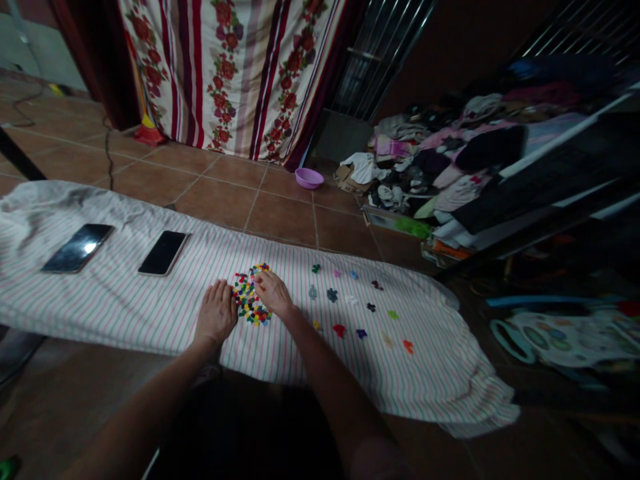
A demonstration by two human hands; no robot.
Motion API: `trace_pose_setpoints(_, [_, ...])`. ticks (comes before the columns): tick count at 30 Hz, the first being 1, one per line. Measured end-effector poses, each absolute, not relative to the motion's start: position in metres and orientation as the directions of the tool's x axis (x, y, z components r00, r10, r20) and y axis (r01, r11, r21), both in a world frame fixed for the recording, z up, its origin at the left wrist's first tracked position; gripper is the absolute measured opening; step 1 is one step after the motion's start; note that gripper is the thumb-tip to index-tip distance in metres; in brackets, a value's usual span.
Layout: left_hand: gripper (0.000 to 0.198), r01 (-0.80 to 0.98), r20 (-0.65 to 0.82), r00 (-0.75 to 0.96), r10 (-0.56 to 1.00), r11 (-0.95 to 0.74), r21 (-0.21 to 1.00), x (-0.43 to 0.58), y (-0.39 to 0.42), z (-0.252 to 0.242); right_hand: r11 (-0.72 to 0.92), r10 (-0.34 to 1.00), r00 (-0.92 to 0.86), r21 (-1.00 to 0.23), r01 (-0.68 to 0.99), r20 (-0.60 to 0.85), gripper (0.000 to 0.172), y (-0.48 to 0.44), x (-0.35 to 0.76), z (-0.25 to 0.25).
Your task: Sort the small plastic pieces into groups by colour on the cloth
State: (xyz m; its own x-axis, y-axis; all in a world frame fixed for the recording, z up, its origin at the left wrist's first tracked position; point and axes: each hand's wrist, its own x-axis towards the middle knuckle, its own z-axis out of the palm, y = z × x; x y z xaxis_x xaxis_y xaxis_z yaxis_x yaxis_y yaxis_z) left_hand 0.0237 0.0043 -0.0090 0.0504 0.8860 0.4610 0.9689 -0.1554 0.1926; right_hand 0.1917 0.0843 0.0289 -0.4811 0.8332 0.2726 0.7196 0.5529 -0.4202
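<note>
A small heap of tiny colourful pieces (249,295) lies on a striped cloth (125,300) spread over the floor. My left hand (216,312) rests flat on the cloth, fingers stretched out, touching the heap's left side. My right hand (273,292) sits on the heap's right side with its fingers curled and pinched onto the pieces; what they hold is too small to name. Several single pieces, among them a red piece (339,330) and an orange piece (408,346), lie spread out to the right of my right hand.
Two phones lie on the cloth's left part: one phone (79,247), another phone (163,253). A purple bowl (309,177) stands on the tiled floor beyond. A pile of clothes (450,160) fills the right, a flowered curtain (235,73) hangs behind.
</note>
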Motion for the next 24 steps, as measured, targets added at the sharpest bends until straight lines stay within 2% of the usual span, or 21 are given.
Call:
trace_pose_setpoints(6, [0.043,0.957,0.449,0.044,0.893,-0.167,0.239,0.023,0.005,-0.011,0.496,0.866,-0.38,-0.464,0.734,0.324,0.029,0.084,0.206,0.031])
trace_pose_setpoints(13, [0.043,0.962,0.459,0.041,0.888,-0.159,0.221,0.024,0.005,-0.01,0.378,0.912,-0.202,-0.541,0.751,0.357,0.024,0.091,0.246,0.035])
trace_pose_setpoints(17, [0.042,0.96,0.463,0.041,0.886,-0.164,0.229,0.024,0.005,-0.009,0.227,0.932,-0.011,-0.561,0.796,0.362,0.025,0.1,0.283,0.036])
trace_pose_setpoints(24, [0.041,0.944,0.48,0.018,0.877,-0.173,0.281,0.024,0.005,-0.013,-0.04,0.911,0.233,-0.49,0.871,0.34,0.031,0.115,0.351,0.035])
